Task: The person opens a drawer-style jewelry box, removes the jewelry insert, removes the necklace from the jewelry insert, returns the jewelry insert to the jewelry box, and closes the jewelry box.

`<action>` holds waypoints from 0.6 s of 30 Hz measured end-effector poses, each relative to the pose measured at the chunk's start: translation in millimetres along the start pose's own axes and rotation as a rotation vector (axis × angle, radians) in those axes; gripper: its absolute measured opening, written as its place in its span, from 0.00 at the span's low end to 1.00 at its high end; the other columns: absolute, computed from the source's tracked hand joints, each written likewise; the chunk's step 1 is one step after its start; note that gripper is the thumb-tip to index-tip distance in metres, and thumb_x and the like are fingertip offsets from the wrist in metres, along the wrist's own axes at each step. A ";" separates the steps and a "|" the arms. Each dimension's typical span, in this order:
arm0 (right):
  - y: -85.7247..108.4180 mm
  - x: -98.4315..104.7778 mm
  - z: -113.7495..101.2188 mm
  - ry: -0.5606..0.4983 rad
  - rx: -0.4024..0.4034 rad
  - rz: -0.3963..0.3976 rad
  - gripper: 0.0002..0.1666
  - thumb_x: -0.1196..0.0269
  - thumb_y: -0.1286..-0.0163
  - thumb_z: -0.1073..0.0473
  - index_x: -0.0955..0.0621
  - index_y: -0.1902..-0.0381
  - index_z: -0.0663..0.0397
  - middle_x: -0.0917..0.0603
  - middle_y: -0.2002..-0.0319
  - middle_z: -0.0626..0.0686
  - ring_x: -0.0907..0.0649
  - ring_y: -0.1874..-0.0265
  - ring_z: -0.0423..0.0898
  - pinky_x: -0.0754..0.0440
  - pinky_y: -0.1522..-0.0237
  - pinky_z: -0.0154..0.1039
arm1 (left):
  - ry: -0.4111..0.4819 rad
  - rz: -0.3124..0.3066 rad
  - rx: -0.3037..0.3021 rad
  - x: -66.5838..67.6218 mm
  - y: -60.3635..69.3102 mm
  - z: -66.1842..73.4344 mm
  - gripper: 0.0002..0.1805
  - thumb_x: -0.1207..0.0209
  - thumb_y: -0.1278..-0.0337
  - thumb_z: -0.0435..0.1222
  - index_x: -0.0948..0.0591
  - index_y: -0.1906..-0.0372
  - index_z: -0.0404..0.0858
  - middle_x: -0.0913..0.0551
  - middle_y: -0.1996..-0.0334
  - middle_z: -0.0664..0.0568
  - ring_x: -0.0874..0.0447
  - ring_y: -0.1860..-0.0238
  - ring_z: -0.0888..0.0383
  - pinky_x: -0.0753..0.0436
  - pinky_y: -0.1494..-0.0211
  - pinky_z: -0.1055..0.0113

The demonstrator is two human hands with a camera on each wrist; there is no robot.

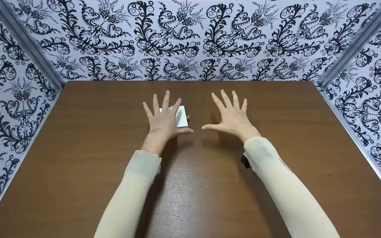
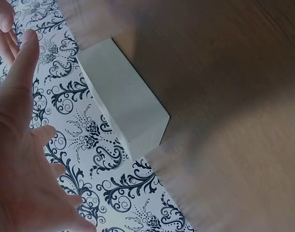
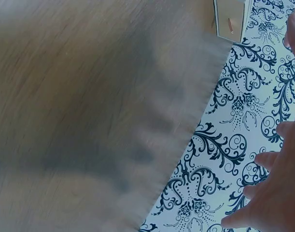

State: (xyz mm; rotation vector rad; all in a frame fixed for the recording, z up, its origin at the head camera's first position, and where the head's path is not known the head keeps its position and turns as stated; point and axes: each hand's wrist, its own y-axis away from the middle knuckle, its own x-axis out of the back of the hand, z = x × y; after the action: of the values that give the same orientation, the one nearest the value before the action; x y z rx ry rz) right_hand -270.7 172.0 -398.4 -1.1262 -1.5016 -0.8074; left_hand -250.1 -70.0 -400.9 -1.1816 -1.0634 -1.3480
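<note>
Both hands hover over the brown table with fingers spread wide and nothing held. My left hand (image 1: 163,123) is above and in front of a white box (image 1: 181,117), covering part of it in the head view. In the left wrist view the box (image 2: 120,94) stands on the table, apart from the left hand (image 2: 21,159). My right hand (image 1: 234,118) is to the right of the box, its thumb pointing toward the left thumb. The right wrist view shows the box (image 3: 230,19) at its top edge, with a small reddish-brown mark on one side, and the right hand (image 3: 273,183) at the right.
The wooden table (image 1: 78,172) is bounded by a patterned back wall (image 1: 190,39) and patterned side panels (image 1: 8,82) at left and right. Grey metal posts (image 1: 352,43) stand in the corners. A small black object (image 1: 245,161) shows under the right sleeve.
</note>
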 end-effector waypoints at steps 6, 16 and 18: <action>-0.3 -1.3 -0.1 0.015 0.021 0.006 0.67 0.40 0.52 0.15 0.46 0.20 0.35 0.55 0.19 0.56 0.60 0.20 0.64 0.67 0.27 0.75 | 0.018 0.028 -0.024 -1.2 -1.6 -0.8 0.66 0.38 0.68 0.77 0.49 0.20 0.57 0.56 0.18 0.49 0.63 0.19 0.37 0.58 0.21 0.33; -0.7 -3.0 -4.0 0.009 0.040 -0.004 0.62 0.39 0.49 0.17 0.40 0.22 0.38 0.47 0.20 0.56 0.54 0.20 0.63 0.65 0.27 0.74 | 0.046 0.031 -0.051 -4.3 -5.7 -0.7 0.63 0.36 0.64 0.73 0.46 0.21 0.55 0.45 0.21 0.48 0.51 0.20 0.41 0.49 0.19 0.40; -1.0 -3.7 -5.1 0.007 0.045 -0.008 0.62 0.39 0.49 0.18 0.39 0.23 0.39 0.45 0.21 0.56 0.53 0.21 0.63 0.65 0.27 0.75 | 0.051 0.030 -0.051 -5.4 -6.3 -1.1 0.61 0.35 0.62 0.72 0.44 0.21 0.54 0.43 0.21 0.48 0.49 0.21 0.42 0.48 0.20 0.41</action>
State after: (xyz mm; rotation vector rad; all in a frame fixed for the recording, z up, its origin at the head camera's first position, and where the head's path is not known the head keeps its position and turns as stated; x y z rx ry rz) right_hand -269.8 166.1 -400.8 -1.0836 -1.5118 -0.7781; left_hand -256.3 -69.7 -406.4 -1.1895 -0.9765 -1.3818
